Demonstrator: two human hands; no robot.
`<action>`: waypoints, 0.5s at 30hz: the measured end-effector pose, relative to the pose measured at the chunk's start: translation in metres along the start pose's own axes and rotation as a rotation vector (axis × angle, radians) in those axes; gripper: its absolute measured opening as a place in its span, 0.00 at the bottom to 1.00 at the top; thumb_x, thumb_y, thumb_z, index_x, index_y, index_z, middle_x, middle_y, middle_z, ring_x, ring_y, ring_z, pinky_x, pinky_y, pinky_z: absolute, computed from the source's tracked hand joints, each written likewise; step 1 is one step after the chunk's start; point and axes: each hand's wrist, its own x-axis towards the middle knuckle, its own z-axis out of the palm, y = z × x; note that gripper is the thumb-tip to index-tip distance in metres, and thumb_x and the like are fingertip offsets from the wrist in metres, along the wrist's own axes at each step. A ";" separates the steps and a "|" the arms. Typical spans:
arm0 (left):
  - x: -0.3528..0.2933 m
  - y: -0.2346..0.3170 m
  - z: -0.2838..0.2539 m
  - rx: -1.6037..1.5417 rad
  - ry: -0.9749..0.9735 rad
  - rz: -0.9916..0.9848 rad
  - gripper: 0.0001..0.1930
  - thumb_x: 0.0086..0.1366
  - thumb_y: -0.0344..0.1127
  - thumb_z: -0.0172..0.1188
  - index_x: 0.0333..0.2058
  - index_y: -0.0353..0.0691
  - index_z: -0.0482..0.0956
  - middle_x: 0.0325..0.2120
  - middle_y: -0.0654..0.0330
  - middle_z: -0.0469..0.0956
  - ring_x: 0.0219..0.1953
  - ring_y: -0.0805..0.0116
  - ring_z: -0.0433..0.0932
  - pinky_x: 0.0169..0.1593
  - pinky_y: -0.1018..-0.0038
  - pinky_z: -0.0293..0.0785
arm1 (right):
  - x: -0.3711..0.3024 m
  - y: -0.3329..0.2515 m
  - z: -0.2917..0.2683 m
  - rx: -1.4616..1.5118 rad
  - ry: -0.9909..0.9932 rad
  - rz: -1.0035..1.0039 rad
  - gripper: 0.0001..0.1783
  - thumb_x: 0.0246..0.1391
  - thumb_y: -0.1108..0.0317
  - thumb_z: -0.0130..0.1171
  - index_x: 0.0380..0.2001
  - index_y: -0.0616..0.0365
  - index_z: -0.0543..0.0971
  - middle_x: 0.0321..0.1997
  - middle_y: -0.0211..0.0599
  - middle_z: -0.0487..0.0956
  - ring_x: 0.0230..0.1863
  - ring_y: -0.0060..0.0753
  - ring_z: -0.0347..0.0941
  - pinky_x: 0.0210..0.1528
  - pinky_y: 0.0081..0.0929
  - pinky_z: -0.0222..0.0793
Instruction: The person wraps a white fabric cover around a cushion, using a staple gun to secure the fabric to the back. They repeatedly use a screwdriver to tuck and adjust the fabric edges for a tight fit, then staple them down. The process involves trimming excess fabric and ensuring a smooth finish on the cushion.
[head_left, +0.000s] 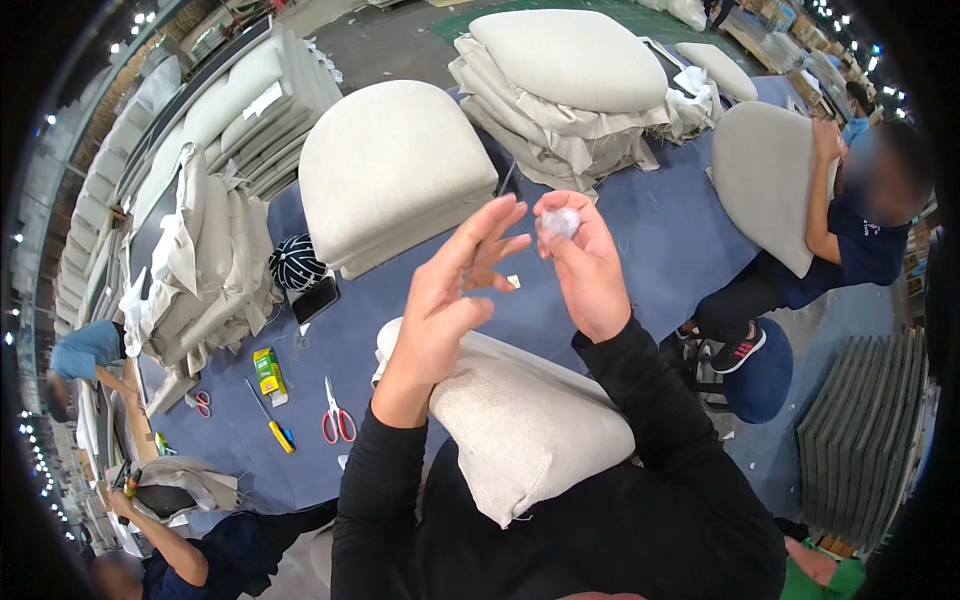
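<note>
Over the table's front part, my right hand (pixel 588 275) pinches a small whitish wad (pixel 560 222) between thumb and fingers; its material is hard to tell. My left hand (pixel 452 285) is raised beside it, fingers spread and nothing visible in them. Below both hands a beige fabric-covered cushion (pixel 535 425) rests against my lap, tilted, one corner pointing toward me. To its left on the blue table cover (pixel 400 285) lie red-handled scissors (pixel 336 415), a yellow-handled screwdriver-like tool (pixel 270 418) and a green-and-yellow small box (pixel 268 375).
Ahead stands a stack of finished beige cushions (pixel 395 170), with more piles (pixel 570 70) behind and loose covers (pixel 205 260) at left. A dark patterned cap (pixel 297 262) and a phone (pixel 316 300) lie nearby. A co-worker (pixel 860 220) holds a cushion at right; another person (pixel 190 560) sits lower left.
</note>
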 end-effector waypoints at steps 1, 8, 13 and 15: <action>-0.001 0.000 0.002 -0.038 -0.033 0.001 0.29 0.79 0.46 0.53 0.70 0.34 0.73 0.64 0.46 0.78 0.64 0.56 0.80 0.54 0.70 0.77 | 0.002 0.002 -0.001 -0.052 0.001 -0.015 0.19 0.69 0.77 0.55 0.61 0.59 0.72 0.51 0.32 0.77 0.44 0.21 0.72 0.49 0.22 0.70; 0.003 -0.010 -0.020 0.167 0.024 -0.180 0.31 0.78 0.37 0.54 0.76 0.36 0.62 0.62 0.48 0.80 0.61 0.55 0.82 0.58 0.66 0.77 | 0.003 -0.010 0.004 0.024 0.079 -0.087 0.15 0.75 0.70 0.56 0.60 0.59 0.72 0.51 0.35 0.79 0.43 0.22 0.75 0.45 0.24 0.73; 0.006 -0.009 -0.013 0.026 0.026 -0.214 0.24 0.79 0.29 0.52 0.71 0.38 0.66 0.53 0.49 0.85 0.54 0.60 0.85 0.57 0.67 0.78 | 0.001 -0.010 -0.005 0.077 0.038 -0.020 0.16 0.75 0.68 0.55 0.61 0.59 0.72 0.47 0.33 0.77 0.39 0.22 0.71 0.42 0.24 0.68; 0.012 -0.009 -0.004 0.015 0.020 -0.201 0.21 0.80 0.29 0.52 0.68 0.39 0.68 0.51 0.49 0.85 0.54 0.61 0.85 0.57 0.66 0.78 | 0.001 -0.011 -0.007 0.151 -0.001 0.002 0.18 0.76 0.64 0.52 0.63 0.59 0.71 0.48 0.32 0.76 0.39 0.22 0.70 0.43 0.24 0.66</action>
